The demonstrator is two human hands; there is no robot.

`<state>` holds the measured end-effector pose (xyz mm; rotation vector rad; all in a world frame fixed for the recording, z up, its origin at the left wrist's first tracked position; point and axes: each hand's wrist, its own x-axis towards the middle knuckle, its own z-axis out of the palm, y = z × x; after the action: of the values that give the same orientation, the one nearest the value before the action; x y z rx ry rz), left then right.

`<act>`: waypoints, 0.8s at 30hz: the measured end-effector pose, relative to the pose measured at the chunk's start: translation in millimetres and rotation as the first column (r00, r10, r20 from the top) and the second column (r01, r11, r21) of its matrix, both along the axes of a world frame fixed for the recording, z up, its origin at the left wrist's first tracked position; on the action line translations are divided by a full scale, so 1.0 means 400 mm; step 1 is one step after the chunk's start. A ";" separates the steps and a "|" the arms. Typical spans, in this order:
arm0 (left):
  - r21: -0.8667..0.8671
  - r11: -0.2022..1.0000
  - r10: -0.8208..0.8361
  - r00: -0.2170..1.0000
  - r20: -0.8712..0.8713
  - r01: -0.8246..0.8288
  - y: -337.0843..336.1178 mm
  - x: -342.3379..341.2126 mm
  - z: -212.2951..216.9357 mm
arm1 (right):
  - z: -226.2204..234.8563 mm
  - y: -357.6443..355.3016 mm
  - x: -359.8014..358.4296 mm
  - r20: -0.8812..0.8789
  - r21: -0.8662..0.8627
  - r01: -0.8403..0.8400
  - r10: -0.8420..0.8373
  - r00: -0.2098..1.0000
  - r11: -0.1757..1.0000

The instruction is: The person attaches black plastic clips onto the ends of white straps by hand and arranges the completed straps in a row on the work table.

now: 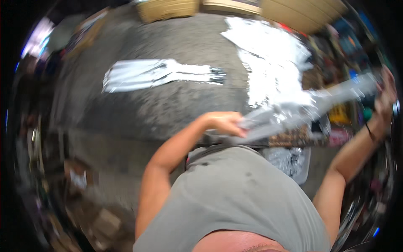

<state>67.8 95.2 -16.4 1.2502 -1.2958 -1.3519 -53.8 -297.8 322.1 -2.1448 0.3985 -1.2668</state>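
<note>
A long, clear plastic packet (289, 115) stretches slantwise from near my waist up to the far right, blurred by motion. What it contains is hard to make out. My left hand (228, 124) is closed on its near end, thumb and fingers pinching the plastic. At the far end, my right hand (385, 98) touches or meets the packet, but its fingers are smeared and partly cut by the dark rim. Beneath the packet lies a heap of shiny white plastic packets (273, 63). Another bundle of long packets (142, 75) with dark ends rests on the table to the left.
The dark, worn table (168, 103) runs across the view. Cardboard boxes (168, 9) line its far edge. A clear tub (289, 161) of small items stands below the front edge at my right. Mixed coloured goods (340, 113) crowd the right side.
</note>
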 end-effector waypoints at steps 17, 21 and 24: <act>0.776 0.526 -0.010 0.909 0.416 -0.349 0.587 0.550 0.068 | -0.909 0.420 0.230 -0.297 0.872 0.095 0.364 0.883 0.481; 0.800 0.409 -0.110 0.847 0.521 -0.439 0.655 0.644 0.070 | -0.969 0.512 0.310 -0.347 0.888 0.131 0.454 0.821 0.441; 0.816 0.301 -0.169 0.814 0.556 -0.494 0.676 0.691 0.066 | -1.006 0.555 0.361 -0.344 0.898 0.122 0.503 0.793 0.422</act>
<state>344.2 365.5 10.1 2.7348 -0.4744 -1.6999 90.4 -76.0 -80.1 -1.4381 0.8140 -0.0452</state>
